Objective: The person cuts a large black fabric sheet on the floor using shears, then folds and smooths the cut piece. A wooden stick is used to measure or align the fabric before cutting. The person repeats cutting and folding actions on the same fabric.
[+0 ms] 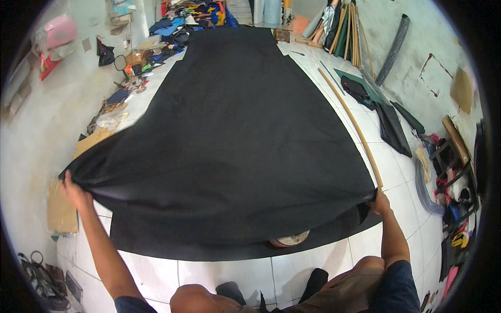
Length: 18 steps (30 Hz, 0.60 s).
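Indoors, a long black cloth [235, 125] covers the middle of a white tiled floor [224, 271], running from the near side, in front of a person's knees, to a heap of clothes [180, 23] at the far end. Plain, dark and matte, the material lies mostly smooth over its far stretch, while the near part rises in soft folds that draw toward two gripped edges, a faint sheen showing at left. At near left, the left hand [77, 194] has its fingers curled nearly closed around the cloth's edge, just beside a sheet of brown cardboard [62, 208]. At near right, the right hand [381, 203] is closed on the opposite edge, its fingers partly hidden, near the end of a long wooden strip [350, 119] lying on the tiles. Between the hands, the raised layer hangs over a lower black layer [182, 250], and a round, pale and reddish object [292, 239] shows partly from beneath the upper edge; any markings on it are too small to make out. On the right wall, dark red strokes [434, 75] form a broken outline, and a brown patch [462, 89] appears beside them.
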{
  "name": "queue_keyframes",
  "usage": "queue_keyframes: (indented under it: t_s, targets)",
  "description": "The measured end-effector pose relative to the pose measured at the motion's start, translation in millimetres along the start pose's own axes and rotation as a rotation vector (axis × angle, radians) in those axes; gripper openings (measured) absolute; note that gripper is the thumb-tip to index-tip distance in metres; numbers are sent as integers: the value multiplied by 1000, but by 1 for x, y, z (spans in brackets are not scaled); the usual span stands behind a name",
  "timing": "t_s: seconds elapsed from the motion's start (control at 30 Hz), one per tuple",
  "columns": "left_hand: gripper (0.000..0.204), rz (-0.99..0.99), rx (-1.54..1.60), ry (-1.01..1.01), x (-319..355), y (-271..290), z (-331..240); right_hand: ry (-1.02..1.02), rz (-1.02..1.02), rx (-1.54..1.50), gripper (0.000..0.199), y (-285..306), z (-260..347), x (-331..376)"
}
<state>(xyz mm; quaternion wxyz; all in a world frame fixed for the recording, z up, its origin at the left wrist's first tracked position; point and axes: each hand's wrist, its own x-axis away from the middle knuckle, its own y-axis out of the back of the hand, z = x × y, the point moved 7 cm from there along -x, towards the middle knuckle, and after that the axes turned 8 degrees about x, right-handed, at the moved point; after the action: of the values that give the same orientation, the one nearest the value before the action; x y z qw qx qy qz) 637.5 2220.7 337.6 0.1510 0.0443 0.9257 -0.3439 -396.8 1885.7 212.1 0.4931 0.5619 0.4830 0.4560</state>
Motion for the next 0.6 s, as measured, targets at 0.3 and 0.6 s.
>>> queue_keyframes:
  t_s: [0.3,0.6]
  targets:
    - [57,-271,-770,121,41,313,30,-60,15,4,22,-30,-17,-14]
    - [35,-297,-279,1007,294,303,167,-56,104,-80,36,-31,-33,29]
